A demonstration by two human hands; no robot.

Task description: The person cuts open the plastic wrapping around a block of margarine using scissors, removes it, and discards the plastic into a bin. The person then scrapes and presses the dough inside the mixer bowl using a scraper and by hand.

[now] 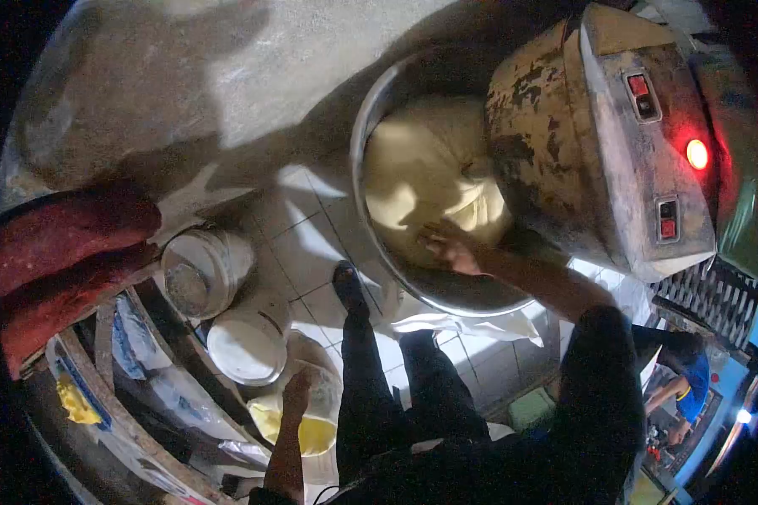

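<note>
A large metal bowl (358, 168) holds a mass of pale yellow dough (413, 151) under a worn mixer head (547, 126). Over the dough's near side reaches my right hand (453, 250), its fingers spread and touching or just above the surface. Lower left, my left hand (298, 389) is at a clear plastic bag (320, 362) with something yellow (312, 435) in it. The fingers of that hand are too dim and small to make out.
White buckets (246, 347) stand on the tiled floor left of my legs. Wooden shelving with bags (168, 391) and red sacks (76, 244) lies further left. A red lamp (697, 154) glows on the mixer. At lower right, another person (691, 379) works in blue.
</note>
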